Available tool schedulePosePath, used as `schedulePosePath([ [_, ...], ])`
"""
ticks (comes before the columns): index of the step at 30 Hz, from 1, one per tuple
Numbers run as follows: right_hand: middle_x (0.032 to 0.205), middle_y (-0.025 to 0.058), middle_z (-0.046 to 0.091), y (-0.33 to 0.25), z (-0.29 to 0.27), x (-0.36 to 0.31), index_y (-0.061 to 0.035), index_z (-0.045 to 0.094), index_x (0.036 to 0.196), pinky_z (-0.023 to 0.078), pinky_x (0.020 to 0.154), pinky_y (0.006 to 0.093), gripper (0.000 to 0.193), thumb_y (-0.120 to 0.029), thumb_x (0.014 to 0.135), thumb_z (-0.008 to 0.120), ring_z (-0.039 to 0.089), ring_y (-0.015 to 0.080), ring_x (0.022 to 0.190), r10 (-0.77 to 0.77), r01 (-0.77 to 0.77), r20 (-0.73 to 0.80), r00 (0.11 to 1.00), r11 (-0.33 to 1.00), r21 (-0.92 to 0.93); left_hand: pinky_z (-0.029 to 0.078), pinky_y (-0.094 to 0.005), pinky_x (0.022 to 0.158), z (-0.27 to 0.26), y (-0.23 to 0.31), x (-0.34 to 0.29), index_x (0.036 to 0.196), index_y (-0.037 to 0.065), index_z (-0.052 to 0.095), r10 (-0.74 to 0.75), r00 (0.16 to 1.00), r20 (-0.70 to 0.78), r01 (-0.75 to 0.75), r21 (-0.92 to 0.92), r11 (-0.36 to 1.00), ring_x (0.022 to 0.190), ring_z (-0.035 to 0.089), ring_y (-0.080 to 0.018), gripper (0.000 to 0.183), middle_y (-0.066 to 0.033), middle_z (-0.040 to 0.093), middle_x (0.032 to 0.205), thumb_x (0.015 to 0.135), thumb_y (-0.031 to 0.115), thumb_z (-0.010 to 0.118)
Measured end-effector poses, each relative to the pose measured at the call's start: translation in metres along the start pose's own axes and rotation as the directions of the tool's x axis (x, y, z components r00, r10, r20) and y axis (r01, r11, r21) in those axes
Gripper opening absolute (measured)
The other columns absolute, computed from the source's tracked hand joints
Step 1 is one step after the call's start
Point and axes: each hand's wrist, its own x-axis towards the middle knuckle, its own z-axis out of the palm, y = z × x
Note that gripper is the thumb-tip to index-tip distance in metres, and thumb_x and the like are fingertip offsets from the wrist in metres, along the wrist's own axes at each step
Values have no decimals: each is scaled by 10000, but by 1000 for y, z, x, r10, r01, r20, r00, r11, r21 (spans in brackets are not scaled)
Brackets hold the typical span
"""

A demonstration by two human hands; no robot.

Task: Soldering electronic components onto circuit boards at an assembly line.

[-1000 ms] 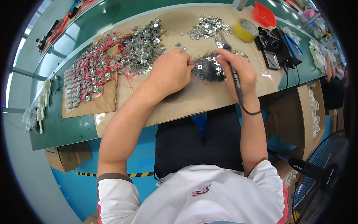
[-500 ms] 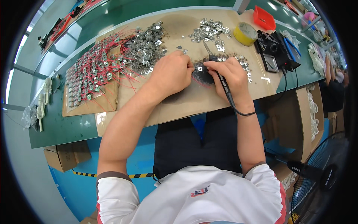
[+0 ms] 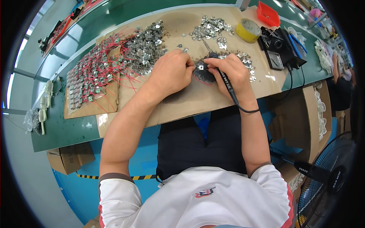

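Note:
My right hand [image 3: 235, 74] grips a soldering iron [image 3: 227, 82] by its black handle. The iron's metal tip points away from me, and its cord runs down past my wrist. To its left, my left hand [image 3: 172, 71] is pinched closed. Whatever its fingertips hold is too small to make out. Just beside those fingertips, a small square silver metal piece [image 3: 200, 67] lies on a dark round patch [image 3: 206, 75]. A thin red wire curves along the patch's near edge. Behind and around the patch, loose metal pieces [image 3: 246, 60] are scattered.
Left of my hands lie a metal-piece heap [image 3: 146, 47] and rows of small parts with red wires [image 3: 91, 76]. Another pile [image 3: 213, 27] sits farther back. At the right stand a yellow tape roll [image 3: 248, 31], a red bin [image 3: 267, 16], a black soldering station [image 3: 283, 47] and a fan [image 3: 323, 178].
Both hands appear slightly farther left, with the soldering iron still in my right hand. The whole view has shifted a little, and the left hand keeps its pinch.

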Motion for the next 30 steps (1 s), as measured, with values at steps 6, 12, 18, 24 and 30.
schedulePosePath([
  [6,904,93,751,-5,-3,4,-53,780,1120,516,713,352,377,101,777,803,641,261,772,19,-20,24,1000,999,32,573,-489,860,-9,-9,-2,893,30,759,-51,997,-51,52,9,999,962,709,-407,131,-194,724,974,880,158,738],
  [12,936,72,788,-17,-16,-25,4,669,1358,490,581,235,338,-42,1024,702,597,84,642,478,-403,-93,873,817,412,586,-482,790,-20,-2,-3,1043,13,686,34,979,-199,-5,149,989,888,725,-382,215,-185,706,885,884,140,753],
  [18,826,79,718,-18,-25,-46,19,647,1338,535,501,237,290,-135,1093,636,615,74,608,640,-439,-104,761,627,644,577,-429,717,-38,22,15,990,-25,646,-110,960,-259,31,-292,956,752,721,-368,160,-172,707,805,888,76,718],
  [24,835,85,702,-16,-23,-53,49,669,1242,553,516,238,210,-67,1073,626,627,79,592,592,-434,-142,793,713,551,567,-462,766,5,16,16,898,-14,670,86,982,-168,-126,-243,962,820,704,-396,89,-207,720,885,893,73,690],
  [30,825,96,697,-22,-25,-46,75,666,1192,582,553,240,205,-5,1004,652,657,84,621,538,-399,-182,823,776,488,564,-503,781,12,24,0,983,-9,640,80,994,-80,-88,-105,991,865,701,-424,120,-216,720,913,956,102,678],
])
